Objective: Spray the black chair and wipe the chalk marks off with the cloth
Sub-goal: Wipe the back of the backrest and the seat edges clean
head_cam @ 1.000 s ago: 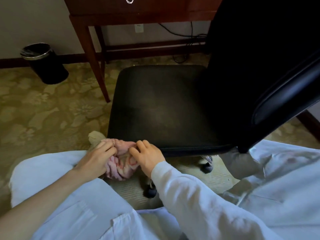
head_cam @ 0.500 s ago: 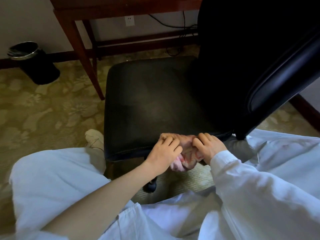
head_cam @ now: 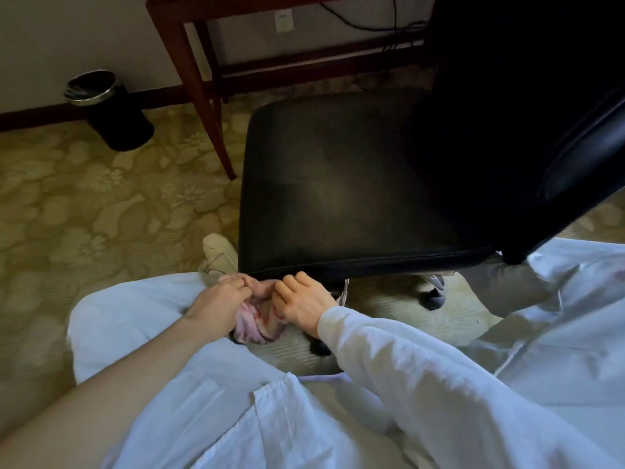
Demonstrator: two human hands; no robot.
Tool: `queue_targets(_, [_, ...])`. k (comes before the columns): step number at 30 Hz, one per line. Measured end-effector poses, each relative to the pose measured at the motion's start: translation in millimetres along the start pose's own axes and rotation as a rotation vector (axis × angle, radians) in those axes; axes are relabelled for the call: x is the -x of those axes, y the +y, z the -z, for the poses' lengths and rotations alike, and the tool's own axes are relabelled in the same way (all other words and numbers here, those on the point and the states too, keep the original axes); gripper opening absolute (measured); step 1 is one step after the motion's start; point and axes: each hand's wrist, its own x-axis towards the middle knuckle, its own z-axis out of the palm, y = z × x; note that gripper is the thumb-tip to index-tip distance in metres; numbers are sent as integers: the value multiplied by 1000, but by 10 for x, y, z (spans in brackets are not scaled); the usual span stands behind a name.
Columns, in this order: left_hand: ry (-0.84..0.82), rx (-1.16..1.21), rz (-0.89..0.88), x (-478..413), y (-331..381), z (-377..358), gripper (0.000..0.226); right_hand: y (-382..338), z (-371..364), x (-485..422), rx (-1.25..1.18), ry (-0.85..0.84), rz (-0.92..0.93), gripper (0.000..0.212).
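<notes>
Holding a crumpled pink towelling cloth between them, the left hand and the right hand are low in the view, just in front of the near edge of the black leather office chair. Both hands have the fingers curled and pinch the upper fold of the cloth, one on each side, so the cloth hangs bunched between them and below the seat edge (I cannot tell if it touches the seat). The left forearm is bare; the right arm is in a white sleeve. The seat shows a faint pale haze across its middle, and the tall backrest rises on the right side. A pale shoe is on the olive carpet with pale flower pattern, just beside the left corner of the seat. Behind the chair stands a dark red wooden desk, and left of it, against the wall, a round black waste bin. A white wall socket is visible under the desk.
</notes>
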Motion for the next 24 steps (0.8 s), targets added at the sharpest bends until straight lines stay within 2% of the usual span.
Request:
queue_targets(2, [1, 14, 71, -5, 6, -52, 31, -2, 86, -15, -1, -59, -7, 38])
queue_targets(4, [-15, 13, 80, -45, 113, -51, 29, 76, 128, 92, 95, -95, 18, 40])
queue_targets(6, [11, 9, 1, -116, 231, -98, 26, 205, 87, 279, 108, -161, 30, 35])
queue_targets(8, [27, 9, -130, -228, 366, -189, 23, 356, 109, 478, 141, -129, -24, 30])
queue_targets(11, [47, 5, -290, -464, 776, -241, 21, 659, 47, 868, 159, -190, -83, 27])
queue_targets(13, [44, -9, -400, -642, 1168, -194, 26, 886, 66, 1199, 202, -228, -167, 13])
queue_targets(16, [98, -5, -497, -904, 1671, -118, 32, 1150, 42, 1622, 156, -303, -282, 14])
queue_targets(19, [88, 28, -525, -1026, 1836, -107, 41, 1234, 108, 1748, 161, -389, -409, 20])
queue_targets(21, [116, 31, -520, -973, 1752, -106, 35, 1164, 122, 1686, 137, -366, -418, 20])
queue_targets(23, [165, 69, -525, -835, 1530, -98, 16, 1027, 124, 1515, 70, -226, -343, 17])
queue_targets(24, [188, 62, -519, -758, 1378, -99, 14, 955, 91, 1398, 42, -163, -293, 24])
